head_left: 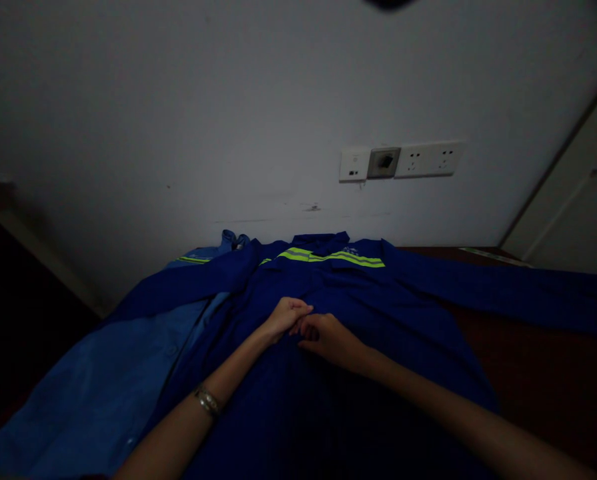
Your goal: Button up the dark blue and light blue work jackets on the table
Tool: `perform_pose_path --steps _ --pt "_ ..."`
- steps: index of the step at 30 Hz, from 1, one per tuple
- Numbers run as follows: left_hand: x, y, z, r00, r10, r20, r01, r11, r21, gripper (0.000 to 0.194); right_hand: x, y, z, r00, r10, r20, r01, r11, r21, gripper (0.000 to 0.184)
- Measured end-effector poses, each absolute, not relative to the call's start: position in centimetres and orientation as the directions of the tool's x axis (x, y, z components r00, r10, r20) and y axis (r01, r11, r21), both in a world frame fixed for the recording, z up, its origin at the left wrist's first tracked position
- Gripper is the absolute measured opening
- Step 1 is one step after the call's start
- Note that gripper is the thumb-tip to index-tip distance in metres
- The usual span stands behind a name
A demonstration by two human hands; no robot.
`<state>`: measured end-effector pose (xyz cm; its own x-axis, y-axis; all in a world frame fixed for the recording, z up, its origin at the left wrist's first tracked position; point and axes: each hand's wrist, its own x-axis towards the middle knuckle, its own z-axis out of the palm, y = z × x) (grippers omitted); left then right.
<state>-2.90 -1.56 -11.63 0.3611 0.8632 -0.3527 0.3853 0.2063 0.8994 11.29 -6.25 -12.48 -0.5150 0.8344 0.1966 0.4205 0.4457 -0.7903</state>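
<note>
A dark blue work jacket (pixel 378 313) lies spread out, its collar toward the wall and its sleeves stretched to both sides. Yellow-green reflective bands cross its chest. At the middle of the jacket's front, my left hand (pixel 284 319) is closed with its fingers pinched at the cloth. My right hand (pixel 331 339) meets it from the right, fingers curled and thumb tucked in, also pinching at the front edge. The small bit between the fingertips is hidden in the dim light. A metal bracelet (pixel 207 401) circles my left wrist.
A lighter blue garment (pixel 113 373) lies partly under the jacket on the left. Beneath is a dark reddish-brown surface (pixel 538 373). Sockets and a switch (pixel 403 162) sit on the pale wall (pixel 178 120) behind. A white door or panel (pixel 573 200) stands at the right.
</note>
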Motion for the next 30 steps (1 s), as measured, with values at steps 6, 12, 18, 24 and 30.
perform_pose_path --steps 6,12,18,24,30 --pt "-2.8 -1.5 -11.5 0.375 0.855 -0.357 0.38 0.21 0.901 0.034 11.6 -5.8 -12.7 -0.497 0.86 0.112 0.31 0.296 -0.903 0.005" --pt "-3.3 -1.6 -10.2 0.385 0.788 -0.48 0.436 0.303 0.847 0.044 11.6 -5.4 -12.2 -0.519 0.841 -0.153 0.129 -0.1 -0.987 0.014" --pt "-4.5 -2.7 -7.5 0.41 0.748 -0.522 0.525 0.275 0.805 0.051 11.6 -5.7 -11.3 -0.521 0.834 -0.181 0.05 -0.181 -0.982 0.019" --pt "-5.7 -4.4 -6.6 0.425 0.72 -0.549 0.657 0.172 0.734 0.045 11.8 -5.8 -11.2 -0.478 0.855 -0.202 0.034 -0.212 -0.977 0.026" --pt "-5.5 -4.8 -6.5 0.446 0.761 -0.471 0.605 0.133 0.785 0.036 12.0 -5.3 -11.8 -0.446 0.872 -0.202 0.07 -0.19 -0.979 0.024"
